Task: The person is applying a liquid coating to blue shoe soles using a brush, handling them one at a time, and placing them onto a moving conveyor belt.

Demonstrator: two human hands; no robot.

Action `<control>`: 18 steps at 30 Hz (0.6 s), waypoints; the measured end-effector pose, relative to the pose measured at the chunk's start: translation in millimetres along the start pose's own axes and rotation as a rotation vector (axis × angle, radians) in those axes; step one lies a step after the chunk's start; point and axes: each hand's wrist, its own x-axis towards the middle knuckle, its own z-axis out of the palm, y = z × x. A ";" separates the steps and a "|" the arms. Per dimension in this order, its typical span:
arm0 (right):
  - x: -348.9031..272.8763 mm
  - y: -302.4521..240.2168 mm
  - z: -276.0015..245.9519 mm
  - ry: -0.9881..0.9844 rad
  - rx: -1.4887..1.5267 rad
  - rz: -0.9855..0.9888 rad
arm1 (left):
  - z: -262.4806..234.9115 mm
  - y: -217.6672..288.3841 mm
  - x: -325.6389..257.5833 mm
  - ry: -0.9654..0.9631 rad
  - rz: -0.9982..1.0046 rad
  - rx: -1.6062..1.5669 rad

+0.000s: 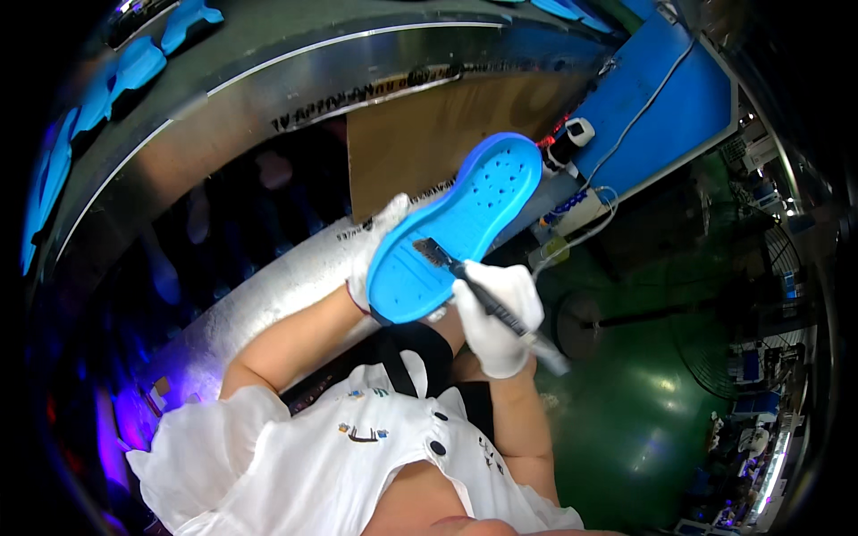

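Observation:
A light-blue shoe sole (420, 241) with a raised rim and small holes at its toe end is held tilted in front of me. My left hand (380, 241), in a white glove, grips its left edge, with most of the fingers hidden beneath it. My right hand (505, 317), gloved in white too, is closed around the dark handle of a brush (487, 299). The brush's brown bristles (427, 250) rest on or just over the inner face of the sole, near the middle. The handle's far end is blurred.
Beyond my hands runs a metal-edged conveyor (304, 80) carrying blue sole parts (134, 71) at the far left. A brown cardboard sheet (438, 125) hangs below it. At the right are a blue panel (652, 107) with a white cable, a fan (706, 330) and green floor (617, 429).

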 end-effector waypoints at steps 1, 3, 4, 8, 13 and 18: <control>-2.5 -3.1 4.7 -0.028 -0.103 -0.153 | 6.2 -3.6 2.5 0.169 0.093 -0.020; -5.6 -14.1 8.6 -0.071 0.004 -0.159 | 9.8 -4.8 4.7 0.269 0.158 0.037; -15.7 -12.5 8.7 -0.093 0.180 -0.060 | 6.3 -2.1 -0.9 0.271 0.109 -0.035; -29.5 -17.7 -10.9 0.067 0.588 0.324 | 20.1 2.1 -35.9 0.184 0.046 0.110; -51.7 -5.9 -23.6 0.318 0.721 0.489 | 94.7 14.4 -59.5 0.193 0.189 0.222; -60.4 0.1 -26.5 0.282 0.733 0.569 | 191.9 125.2 -15.9 0.001 0.498 0.559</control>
